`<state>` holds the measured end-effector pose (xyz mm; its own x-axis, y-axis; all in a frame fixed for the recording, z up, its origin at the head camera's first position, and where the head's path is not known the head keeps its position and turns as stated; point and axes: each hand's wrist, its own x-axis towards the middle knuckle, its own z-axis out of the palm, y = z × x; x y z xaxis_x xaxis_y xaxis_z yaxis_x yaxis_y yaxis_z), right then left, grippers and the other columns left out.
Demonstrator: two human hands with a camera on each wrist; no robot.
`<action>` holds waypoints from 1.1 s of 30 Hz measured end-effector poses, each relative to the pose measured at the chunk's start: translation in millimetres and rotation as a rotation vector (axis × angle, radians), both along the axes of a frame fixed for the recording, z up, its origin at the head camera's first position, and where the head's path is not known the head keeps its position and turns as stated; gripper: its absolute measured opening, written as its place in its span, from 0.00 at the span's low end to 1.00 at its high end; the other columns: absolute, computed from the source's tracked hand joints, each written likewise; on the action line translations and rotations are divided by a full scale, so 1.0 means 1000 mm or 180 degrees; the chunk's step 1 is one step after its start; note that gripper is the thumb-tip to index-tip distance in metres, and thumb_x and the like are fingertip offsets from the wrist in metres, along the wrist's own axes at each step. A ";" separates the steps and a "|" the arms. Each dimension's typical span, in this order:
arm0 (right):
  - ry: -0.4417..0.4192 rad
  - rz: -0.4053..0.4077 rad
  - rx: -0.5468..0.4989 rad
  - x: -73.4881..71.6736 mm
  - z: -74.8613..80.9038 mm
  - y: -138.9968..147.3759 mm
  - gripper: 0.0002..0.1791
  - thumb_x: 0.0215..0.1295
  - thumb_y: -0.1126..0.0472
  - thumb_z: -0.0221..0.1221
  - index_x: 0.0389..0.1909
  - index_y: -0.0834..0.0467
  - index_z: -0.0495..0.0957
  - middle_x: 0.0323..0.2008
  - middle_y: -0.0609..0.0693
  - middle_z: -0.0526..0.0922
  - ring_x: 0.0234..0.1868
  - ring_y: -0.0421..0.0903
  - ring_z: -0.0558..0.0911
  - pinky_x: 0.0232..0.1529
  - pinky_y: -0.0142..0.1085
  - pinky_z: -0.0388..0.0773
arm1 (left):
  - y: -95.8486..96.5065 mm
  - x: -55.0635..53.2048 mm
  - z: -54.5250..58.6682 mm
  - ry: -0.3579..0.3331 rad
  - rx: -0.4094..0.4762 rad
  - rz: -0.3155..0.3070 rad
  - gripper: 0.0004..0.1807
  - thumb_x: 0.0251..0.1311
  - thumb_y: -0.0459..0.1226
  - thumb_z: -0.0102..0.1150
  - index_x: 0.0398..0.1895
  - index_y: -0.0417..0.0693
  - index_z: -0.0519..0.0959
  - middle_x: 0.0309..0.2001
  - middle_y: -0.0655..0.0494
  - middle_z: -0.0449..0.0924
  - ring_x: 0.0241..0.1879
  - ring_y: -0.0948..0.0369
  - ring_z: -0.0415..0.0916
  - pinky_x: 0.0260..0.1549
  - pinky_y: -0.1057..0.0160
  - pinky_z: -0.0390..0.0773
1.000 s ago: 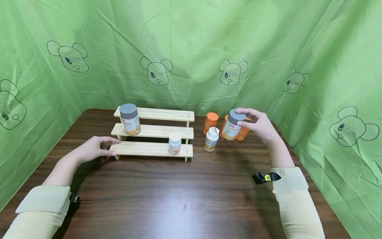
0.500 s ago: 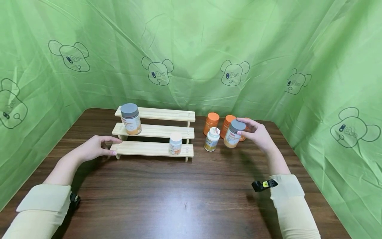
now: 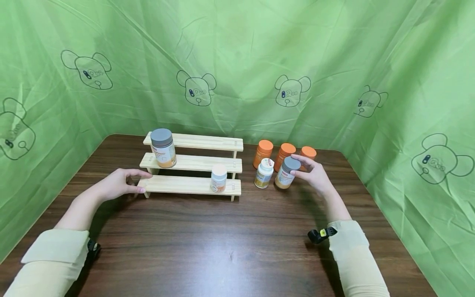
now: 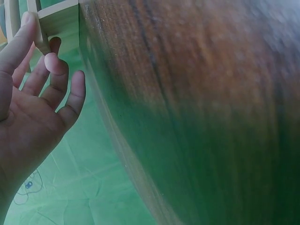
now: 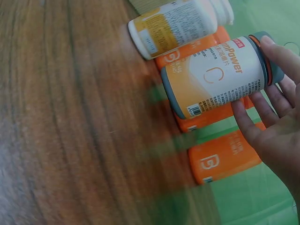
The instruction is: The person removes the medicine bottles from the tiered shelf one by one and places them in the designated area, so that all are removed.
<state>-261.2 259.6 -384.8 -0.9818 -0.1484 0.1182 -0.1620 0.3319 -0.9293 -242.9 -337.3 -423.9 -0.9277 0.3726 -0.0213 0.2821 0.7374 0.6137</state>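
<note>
A three-tier wooden display rack [image 3: 191,184] stands on the table at centre left. My left hand [image 3: 116,184] pinches the left end of its lowest board, thumb in front and fingers behind. At the right, my right hand [image 3: 314,175] grips a grey-lidded pill bottle [image 3: 285,179] by its lid. That bottle [image 5: 213,77] has a white and orange label. It stands roughly upright, just right of a white pill bottle with a yellow label [image 3: 263,175]. Whether its base touches the table is hard to tell.
Another grey-lidded bottle [image 3: 163,152] stands on the rack's middle tier at the left. A small white bottle [image 3: 219,179] is at the right of the lowest tier. Behind the right-hand bottles are three orange bottles [image 3: 262,154]. Green cloth [image 3: 237,53] encloses the table [image 3: 185,243].
My right hand has brought the grey-lidded bottle down and toward me, from in front of the orange bottles to beside the white one. My left hand has stayed on the rack.
</note>
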 end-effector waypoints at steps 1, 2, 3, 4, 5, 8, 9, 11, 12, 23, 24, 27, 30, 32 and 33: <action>-0.0024 -0.0023 -0.0016 0.000 -0.002 0.000 0.32 0.56 0.63 0.67 0.63 0.59 0.70 0.57 0.47 0.76 0.59 0.37 0.70 0.62 0.47 0.61 | 0.000 0.000 0.001 -0.0008 0.0006 0.0000 0.28 0.50 0.47 0.69 0.56 0.50 0.77 0.20 0.56 0.70 0.20 0.65 0.65 0.22 0.65 0.68; -0.0056 -0.0043 -0.0051 -0.001 -0.004 0.000 0.32 0.55 0.63 0.67 0.62 0.58 0.71 0.56 0.46 0.76 0.58 0.37 0.70 0.62 0.45 0.62 | 0.001 0.000 0.001 -0.0013 0.0005 -0.0001 0.28 0.50 0.47 0.69 0.56 0.50 0.77 0.20 0.56 0.70 0.20 0.65 0.65 0.22 0.65 0.68; -0.0083 -0.0049 -0.0070 -0.002 -0.006 0.000 0.32 0.56 0.63 0.67 0.63 0.58 0.70 0.56 0.45 0.77 0.58 0.37 0.70 0.60 0.43 0.64 | 0.001 0.000 0.001 -0.0022 0.0011 -0.0002 0.28 0.50 0.47 0.69 0.56 0.50 0.77 0.20 0.56 0.70 0.20 0.65 0.65 0.22 0.65 0.68; -0.0115 -0.0067 -0.0097 -0.002 -0.008 0.000 0.32 0.55 0.63 0.67 0.62 0.57 0.71 0.55 0.43 0.77 0.57 0.37 0.71 0.58 0.39 0.65 | 0.001 0.000 0.002 -0.0028 0.0018 -0.0003 0.28 0.50 0.47 0.68 0.56 0.50 0.77 0.21 0.56 0.70 0.20 0.65 0.65 0.22 0.65 0.68; -0.0141 -0.0063 -0.0137 -0.003 -0.010 0.000 0.32 0.56 0.63 0.67 0.63 0.57 0.71 0.54 0.42 0.77 0.57 0.38 0.71 0.56 0.36 0.67 | 0.001 0.001 0.002 -0.0034 0.0021 -0.0002 0.28 0.50 0.47 0.68 0.56 0.50 0.77 0.21 0.56 0.71 0.20 0.65 0.65 0.22 0.65 0.68; -0.0208 -0.0075 -0.0243 -0.004 -0.013 0.001 0.32 0.56 0.63 0.67 0.63 0.57 0.70 0.52 0.40 0.78 0.56 0.42 0.71 0.51 0.31 0.68 | 0.001 0.001 0.002 -0.0017 0.0008 -0.0012 0.28 0.50 0.47 0.68 0.56 0.50 0.77 0.22 0.55 0.73 0.20 0.66 0.64 0.21 0.65 0.68; -0.0222 -0.0076 -0.0253 -0.004 -0.014 0.001 0.32 0.56 0.63 0.67 0.63 0.57 0.70 0.52 0.40 0.78 0.57 0.43 0.70 0.50 0.31 0.68 | 0.001 0.001 0.002 -0.0003 0.0005 -0.0020 0.28 0.51 0.47 0.68 0.56 0.50 0.77 0.23 0.55 0.73 0.20 0.66 0.64 0.21 0.65 0.68; -0.0244 -0.0064 -0.0271 -0.003 -0.014 0.000 0.32 0.56 0.63 0.67 0.63 0.56 0.70 0.53 0.41 0.77 0.58 0.44 0.69 0.51 0.31 0.67 | 0.001 0.000 0.002 0.0017 -0.0011 -0.0027 0.28 0.51 0.47 0.68 0.56 0.50 0.77 0.23 0.55 0.73 0.20 0.66 0.64 0.21 0.65 0.68; -0.0262 -0.0076 -0.0285 -0.003 -0.014 0.000 0.32 0.56 0.63 0.67 0.63 0.55 0.70 0.53 0.41 0.77 0.58 0.45 0.69 0.51 0.32 0.67 | 0.001 0.000 0.002 0.0027 -0.0011 -0.0030 0.28 0.51 0.47 0.68 0.56 0.50 0.77 0.23 0.55 0.73 0.20 0.66 0.64 0.21 0.65 0.68; -0.0060 0.0056 -0.0052 -0.016 -0.028 0.008 0.33 0.57 0.62 0.66 0.64 0.55 0.68 0.57 0.46 0.75 0.60 0.40 0.69 0.60 0.42 0.63 | 0.001 0.002 0.001 0.0018 0.0035 -0.0019 0.28 0.50 0.47 0.69 0.56 0.50 0.77 0.24 0.55 0.75 0.20 0.66 0.65 0.21 0.65 0.68; -0.0023 0.0083 -0.0023 -0.017 -0.029 0.009 0.33 0.57 0.61 0.66 0.65 0.55 0.68 0.58 0.46 0.74 0.60 0.40 0.69 0.61 0.44 0.62 | 0.001 0.002 0.001 0.0020 0.0033 -0.0018 0.28 0.50 0.47 0.69 0.56 0.50 0.77 0.25 0.55 0.75 0.20 0.66 0.65 0.21 0.65 0.68; 0.0100 0.0159 0.0053 -0.019 -0.030 0.010 0.33 0.58 0.61 0.65 0.65 0.54 0.67 0.61 0.49 0.73 0.62 0.40 0.68 0.64 0.49 0.58 | 0.001 0.001 0.000 0.0022 0.0029 -0.0021 0.28 0.51 0.47 0.68 0.56 0.50 0.77 0.24 0.55 0.75 0.20 0.66 0.65 0.21 0.65 0.68; 0.0196 0.0240 0.0059 -0.017 -0.026 0.011 0.32 0.59 0.62 0.64 0.65 0.55 0.67 0.63 0.52 0.70 0.64 0.43 0.67 0.65 0.49 0.56 | 0.001 0.001 0.000 0.0035 0.0018 -0.0028 0.28 0.51 0.47 0.68 0.56 0.50 0.77 0.24 0.55 0.75 0.20 0.65 0.65 0.21 0.65 0.68; 0.0212 0.0257 0.0050 -0.016 -0.022 0.011 0.32 0.59 0.62 0.64 0.65 0.54 0.67 0.64 0.53 0.69 0.65 0.44 0.66 0.65 0.46 0.57 | 0.001 0.001 0.000 0.0037 0.0013 -0.0031 0.28 0.51 0.47 0.68 0.56 0.50 0.77 0.24 0.55 0.75 0.20 0.65 0.65 0.21 0.65 0.68; 0.0216 0.0264 0.0038 -0.016 -0.020 0.011 0.32 0.59 0.62 0.64 0.65 0.54 0.67 0.64 0.54 0.69 0.66 0.45 0.66 0.64 0.44 0.59 | 0.001 0.000 0.000 0.0037 0.0011 -0.0032 0.28 0.51 0.47 0.68 0.56 0.50 0.77 0.24 0.55 0.75 0.20 0.65 0.65 0.21 0.65 0.68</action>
